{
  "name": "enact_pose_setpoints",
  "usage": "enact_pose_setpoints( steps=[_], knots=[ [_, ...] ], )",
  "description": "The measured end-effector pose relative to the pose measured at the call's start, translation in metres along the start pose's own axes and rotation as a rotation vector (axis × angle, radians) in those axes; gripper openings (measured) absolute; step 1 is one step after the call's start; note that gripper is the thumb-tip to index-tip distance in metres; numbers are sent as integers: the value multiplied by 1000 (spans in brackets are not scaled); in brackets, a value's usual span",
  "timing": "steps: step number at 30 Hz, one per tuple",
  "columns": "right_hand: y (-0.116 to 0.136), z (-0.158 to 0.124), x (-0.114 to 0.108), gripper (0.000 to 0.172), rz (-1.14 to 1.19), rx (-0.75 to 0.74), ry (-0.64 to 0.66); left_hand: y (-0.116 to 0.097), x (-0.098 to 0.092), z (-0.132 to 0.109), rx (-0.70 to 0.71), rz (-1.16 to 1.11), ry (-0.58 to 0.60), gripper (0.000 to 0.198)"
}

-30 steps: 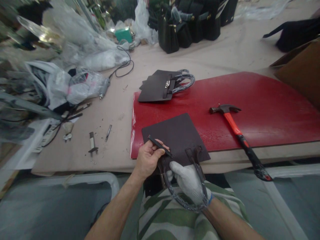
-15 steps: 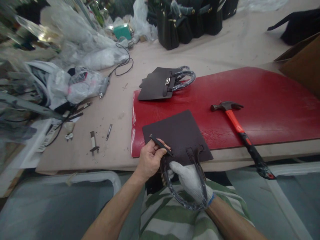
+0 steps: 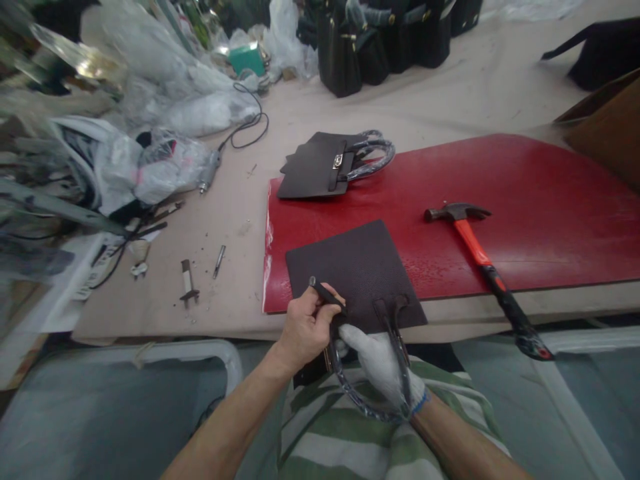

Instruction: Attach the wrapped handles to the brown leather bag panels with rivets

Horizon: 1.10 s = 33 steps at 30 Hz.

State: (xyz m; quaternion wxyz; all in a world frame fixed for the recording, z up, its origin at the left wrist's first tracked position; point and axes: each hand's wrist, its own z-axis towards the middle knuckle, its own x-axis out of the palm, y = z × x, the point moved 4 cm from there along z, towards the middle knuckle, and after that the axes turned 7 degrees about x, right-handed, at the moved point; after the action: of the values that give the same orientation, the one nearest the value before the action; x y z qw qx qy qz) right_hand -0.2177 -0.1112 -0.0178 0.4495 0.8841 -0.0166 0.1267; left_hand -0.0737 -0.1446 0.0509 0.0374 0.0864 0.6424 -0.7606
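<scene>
Left hand (image 3: 307, 328) pinches a dark tool (image 3: 319, 287) at the panel (image 3: 353, 260) — seemingly positioning, which calls for steadiness. Right hand (image 3: 376, 363), fingers partly hidden: can't tell its grip.

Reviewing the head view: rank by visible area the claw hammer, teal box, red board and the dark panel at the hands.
Largest to smallest:
1. Red board, partly covered
2. Dark panel
3. Claw hammer
4. Teal box, farther back, so its true size is unsure

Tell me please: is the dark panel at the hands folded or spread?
Spread: the panel shows a broad face with no visible fold.
</scene>
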Motion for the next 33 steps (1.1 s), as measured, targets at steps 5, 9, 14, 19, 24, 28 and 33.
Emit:
enact_pose_setpoints(
  steps=[5,9,14,19,24,28,33],
  knots=[
    [5,-2,0,27,68,-28,-12,0,1,-1,-53,-70,-22,8],
    [8,-2,3,31,118,-44,10,-3,2,-2,-33,-51,-20,10],
    [8,-3,2,26,110,-50,-17,-2,2,-1,-76,-148,-69,8],
    [12,-1,6,30,154,-126,18,-1,5,1,-93,-188,-64,9],
    [18,-2,8,44,136,-194,25,0,6,2,-101,-201,-74,10],
    [17,-1,5,44,79,-207,6,3,8,2,-77,-198,-83,11],
    [23,-1,7,45,18,-269,19,-2,11,2,-4,-119,-71,11]
  ],
)
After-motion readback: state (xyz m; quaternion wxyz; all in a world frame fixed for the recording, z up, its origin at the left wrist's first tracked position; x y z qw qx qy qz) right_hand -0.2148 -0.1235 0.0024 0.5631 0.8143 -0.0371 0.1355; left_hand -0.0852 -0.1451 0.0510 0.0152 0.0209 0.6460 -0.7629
